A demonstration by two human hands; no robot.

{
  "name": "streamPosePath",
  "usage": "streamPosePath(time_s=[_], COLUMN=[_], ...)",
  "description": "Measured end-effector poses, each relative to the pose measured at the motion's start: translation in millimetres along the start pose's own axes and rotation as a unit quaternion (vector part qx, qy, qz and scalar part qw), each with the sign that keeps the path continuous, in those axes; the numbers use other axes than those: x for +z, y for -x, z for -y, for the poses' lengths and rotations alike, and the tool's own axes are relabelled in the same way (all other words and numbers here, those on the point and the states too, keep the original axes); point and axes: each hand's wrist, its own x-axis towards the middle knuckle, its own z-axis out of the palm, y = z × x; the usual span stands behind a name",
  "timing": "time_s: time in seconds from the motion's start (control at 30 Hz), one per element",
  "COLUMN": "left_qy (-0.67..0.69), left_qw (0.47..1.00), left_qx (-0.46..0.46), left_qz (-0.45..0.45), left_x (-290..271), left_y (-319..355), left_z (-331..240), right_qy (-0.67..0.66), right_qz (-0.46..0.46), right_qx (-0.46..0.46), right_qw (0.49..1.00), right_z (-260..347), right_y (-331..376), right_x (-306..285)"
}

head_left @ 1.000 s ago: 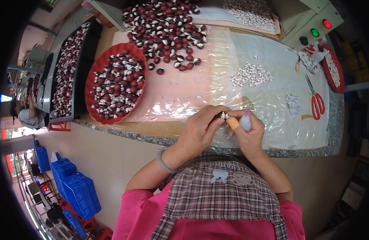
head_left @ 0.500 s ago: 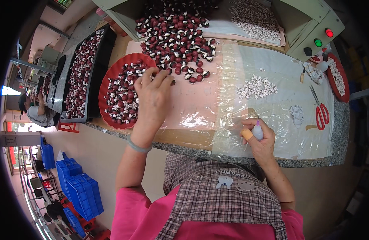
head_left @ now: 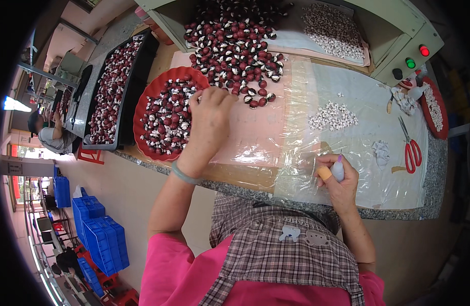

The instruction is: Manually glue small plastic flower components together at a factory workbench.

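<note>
My left hand [head_left: 208, 118] reaches out over the right rim of a round red tray [head_left: 143, 109] filled with small dark-red and white pieces; its fingers curl down among them, and whether it holds one I cannot tell. My right hand [head_left: 337, 178] rests at the near edge of the bench, closed around a small pale bottle [head_left: 338, 171], with a tan wrap on one finger. A big heap of the same dark-red and white pieces [head_left: 235, 48] lies beyond the left hand.
A small pile of white bits [head_left: 333, 116] lies on clear plastic sheet [head_left: 357, 148]. Red scissors [head_left: 411, 150] lie at right, near a red dish [head_left: 435, 109]. A black tray of pieces [head_left: 112, 89] stands at left. Another person [head_left: 46, 133] works far left. Blue crates [head_left: 100, 239] stand below.
My hands were together at the bench edge; my left hand has since swung out to the red tray and stays there. My right hand keeps the bottle at the edge.
</note>
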Motion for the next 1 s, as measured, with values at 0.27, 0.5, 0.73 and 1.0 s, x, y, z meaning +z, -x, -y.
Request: streamPosePath(time_s=[0.27,0.5,0.73,1.0], left_qy=[-0.018,-0.135,0.413,0.783], left_qw=[0.992,0.964,0.891,0.538], left_qx=[0.047,0.139,-0.088,-0.283], left_qz=[0.112,0.180,0.165,0.131], left_x=[-42,-23,-39,-18], left_y=[-18,-4,-9,18], left_z=[13,15,-36,-95], right_qy=[0.002,0.013,-0.040,-0.055], right_qz=[-0.006,0.012,0.055,0.055], right_qx=[-0.001,-0.008,0.012,-0.071], right_qw=[1.000,1.000,0.998,0.994], right_z=[-1,1,1,14], right_y=[-3,-2,-4,-8], right_x=[-2,-1,-9,-14])
